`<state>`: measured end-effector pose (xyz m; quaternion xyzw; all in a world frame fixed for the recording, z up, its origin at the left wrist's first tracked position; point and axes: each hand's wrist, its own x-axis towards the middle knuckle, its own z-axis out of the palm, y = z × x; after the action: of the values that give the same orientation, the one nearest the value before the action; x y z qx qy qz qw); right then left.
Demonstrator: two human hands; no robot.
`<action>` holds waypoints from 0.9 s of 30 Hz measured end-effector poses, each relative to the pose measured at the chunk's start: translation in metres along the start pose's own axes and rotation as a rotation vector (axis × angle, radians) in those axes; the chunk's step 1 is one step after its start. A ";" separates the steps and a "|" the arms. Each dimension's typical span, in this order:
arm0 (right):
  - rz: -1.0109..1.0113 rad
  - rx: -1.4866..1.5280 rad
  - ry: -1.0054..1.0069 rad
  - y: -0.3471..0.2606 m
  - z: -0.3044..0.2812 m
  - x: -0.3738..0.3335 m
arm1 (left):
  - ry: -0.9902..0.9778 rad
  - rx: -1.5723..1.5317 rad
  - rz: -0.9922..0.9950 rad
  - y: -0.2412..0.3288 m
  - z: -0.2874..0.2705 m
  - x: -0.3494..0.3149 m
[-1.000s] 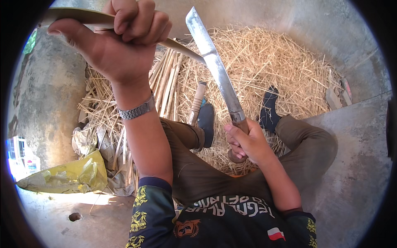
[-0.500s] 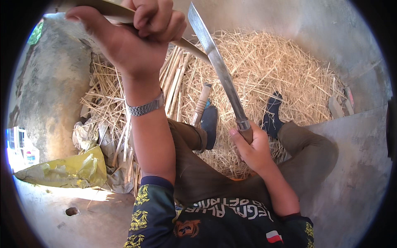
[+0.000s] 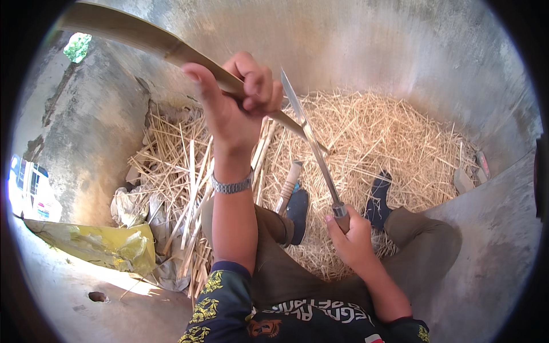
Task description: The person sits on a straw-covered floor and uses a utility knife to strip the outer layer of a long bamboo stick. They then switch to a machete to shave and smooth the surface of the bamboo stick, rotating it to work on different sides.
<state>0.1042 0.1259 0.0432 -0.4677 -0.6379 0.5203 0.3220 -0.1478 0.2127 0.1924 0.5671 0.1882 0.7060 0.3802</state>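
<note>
A long, flat bamboo strip [image 3: 131,31] slants from the upper left down toward the middle. My left hand [image 3: 243,108] has its fingers curled over this strip, its thumb stretched out along the near side. My right hand [image 3: 353,240] is closed round the brown handle of a machete [image 3: 320,157], whose blade points up and away. The blade crosses the strip near its lower end; whether they touch I cannot tell for sure. Beside my dark-socked left foot [image 3: 297,214] lies a pale, banded wooden handle-like piece [image 3: 290,184].
Straw-like bamboo shavings [image 3: 394,131] cover the floor around my feet. Thin split bamboo sticks [image 3: 186,154] are heaped on the left, near a torn yellow sack [image 3: 114,246]. A concrete wall [image 3: 343,46] curves behind. A flat grey block [image 3: 463,180] lies far right.
The whole view has tilted up, so everything sits lower. My left hand and the strip have come a little rightward. The machete blade now shows narrower, more edge-on.
</note>
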 end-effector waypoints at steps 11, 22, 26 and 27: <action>-0.076 0.083 0.027 -0.007 -0.013 -0.012 | 0.053 0.060 0.103 0.013 0.018 -0.008; -0.056 -0.014 0.007 -0.025 -0.022 -0.017 | 0.120 0.094 0.056 0.014 0.012 -0.008; -0.098 0.035 0.049 -0.028 -0.027 -0.021 | 0.125 0.093 0.063 0.015 0.013 -0.007; -0.102 0.043 0.030 -0.028 -0.027 -0.021 | 0.126 0.085 0.062 0.013 0.014 -0.007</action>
<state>0.1284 0.1154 0.0786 -0.4353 -0.6445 0.5100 0.3675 -0.1388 0.1970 0.2012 0.5427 0.2239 0.7431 0.3212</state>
